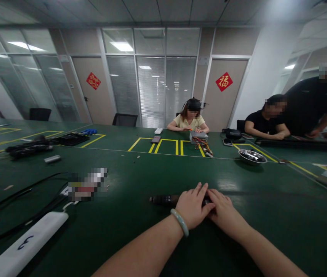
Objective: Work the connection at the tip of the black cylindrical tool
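Dk. tool (pixel 163 199) part-covered by L hand (pixel 191 207) & R hand (pixel 224 211); neither's grip can be told; metal bowl (pixel 252 161) set beyond R hand.

Under the left hand (pixel 191 207) and right hand (pixel 225 213), on the table (pixel 108 223), apparently a tool (pixel 162 199); leftward, a power strip (pixel 30 242); farther off, rightward, a bowl (pixel 252 157).

Light is dim overall; a whitish glow washes the grey tiled ceiling (pixel 177 11) at upper right, pale sheen marks the flat dark-green table (pixel 129 238), and wide-angle distortion tilts the flat beige left-hand door (pixel 95 102).
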